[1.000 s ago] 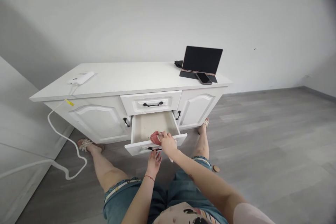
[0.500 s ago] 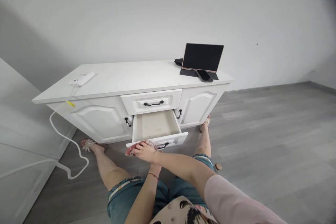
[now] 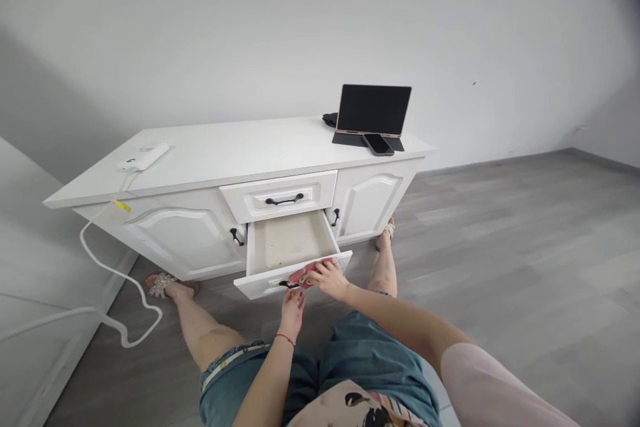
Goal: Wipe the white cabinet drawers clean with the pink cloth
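Pressing pink cloth (image 3: 303, 273) under right hand (image 3: 330, 278) fingers, drawer front (image 3: 265, 283); left hand (image 3: 293, 302) seemingly gripping handle.

A home room: white sideboard (image 3: 200, 167), tablet (image 3: 373, 110), grey laminate floor (image 3: 500, 247).

Bright, even daylight fills the room. A soft grey shadow darkens the wall (image 3: 60, 93) at the left of the frame. Wide-angle distortion bows the edges, the upper right corner vignettes dark, and focus stays sharp.
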### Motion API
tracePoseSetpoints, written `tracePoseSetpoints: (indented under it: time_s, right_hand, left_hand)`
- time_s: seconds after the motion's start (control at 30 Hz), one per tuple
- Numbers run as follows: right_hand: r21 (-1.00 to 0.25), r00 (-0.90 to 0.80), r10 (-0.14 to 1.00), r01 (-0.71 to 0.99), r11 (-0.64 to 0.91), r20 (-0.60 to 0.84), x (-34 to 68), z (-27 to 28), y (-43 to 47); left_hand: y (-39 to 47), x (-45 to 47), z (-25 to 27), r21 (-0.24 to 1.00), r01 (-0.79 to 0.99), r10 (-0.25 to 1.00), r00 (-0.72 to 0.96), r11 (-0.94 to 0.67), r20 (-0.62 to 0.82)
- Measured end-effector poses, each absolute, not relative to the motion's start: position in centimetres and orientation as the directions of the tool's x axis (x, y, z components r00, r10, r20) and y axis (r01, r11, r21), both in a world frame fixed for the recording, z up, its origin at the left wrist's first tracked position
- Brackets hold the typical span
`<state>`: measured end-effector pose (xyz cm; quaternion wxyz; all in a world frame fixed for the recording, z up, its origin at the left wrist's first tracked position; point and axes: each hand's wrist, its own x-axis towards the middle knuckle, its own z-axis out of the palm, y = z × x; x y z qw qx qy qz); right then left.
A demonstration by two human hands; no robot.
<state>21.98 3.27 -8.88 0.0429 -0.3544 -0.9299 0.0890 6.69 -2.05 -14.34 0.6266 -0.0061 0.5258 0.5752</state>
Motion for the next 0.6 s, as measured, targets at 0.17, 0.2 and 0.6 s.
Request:
tracePoseSetpoints:
  time_s: [0.17, 0.2, 0.6]
  right_hand:
    - [-0.189, -0.619, 0.782, 0.762, 0.620, 0.071, 27.0, -10.8, 3.3]
    - [-0.189, -0.575, 0.810, 0.788, 0.586, 0.113, 27.5, -11.3, 3.1]
    - [-0.820, 0.309, 0.944, 0.566, -0.085, 0.115, 20.7, -18.5, 1.3]
  left_hand:
    - [-1.4, 5.6, -14.1, 0.590, -0.702, 0.671, -0.215, 0.399, -0.710]
    - [-1.2, 5.5, -14.1, 0.588, -0.691, 0.654, -0.219, 0.420, -0.724]
    - [0.2, 5.0, -12.9, 0.605, -0.542, 0.562, -0.267, 0.584, -0.783]
